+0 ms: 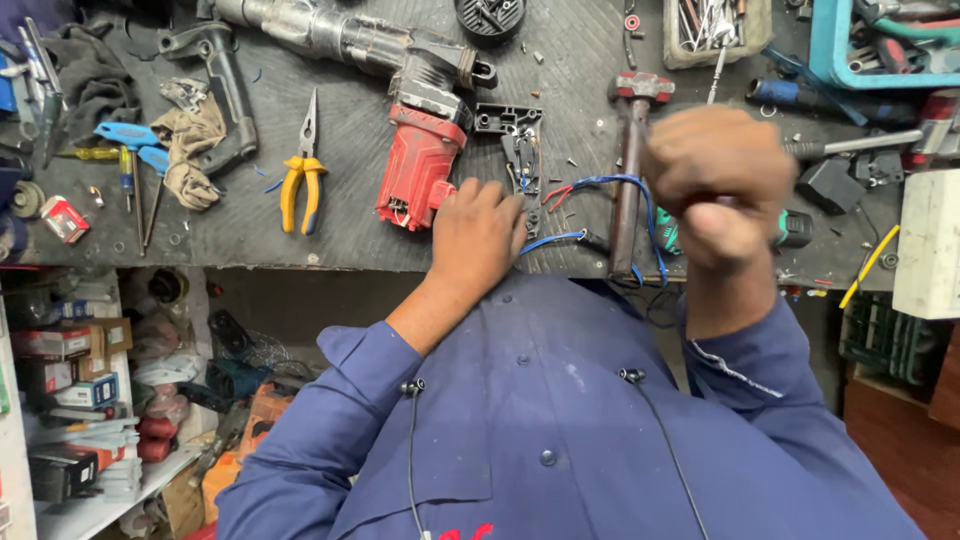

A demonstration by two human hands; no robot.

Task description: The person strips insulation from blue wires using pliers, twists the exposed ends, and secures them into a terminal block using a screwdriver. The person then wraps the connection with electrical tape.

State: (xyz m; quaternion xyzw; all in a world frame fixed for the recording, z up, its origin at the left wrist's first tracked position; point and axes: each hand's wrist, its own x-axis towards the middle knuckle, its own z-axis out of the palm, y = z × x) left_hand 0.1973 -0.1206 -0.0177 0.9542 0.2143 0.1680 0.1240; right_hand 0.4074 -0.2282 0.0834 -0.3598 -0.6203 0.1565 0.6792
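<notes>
Dark workbench [340,245]: pliers [303,180], hammer [630,170], red power tool [420,165].

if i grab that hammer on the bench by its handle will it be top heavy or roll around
Probably top heavy: the hammer has a chunky metal head on a long thin handle, so the head end would likely dip. It seems unlikely to roll far, since the blocky head lies across the handle. Blue wires cross the handle, so they may snag or drag as it is lifted.

Red power tool [420,165], yellow-handled pliers [302,185], blue wires [610,183], navy sleeves [330,440].
</notes>
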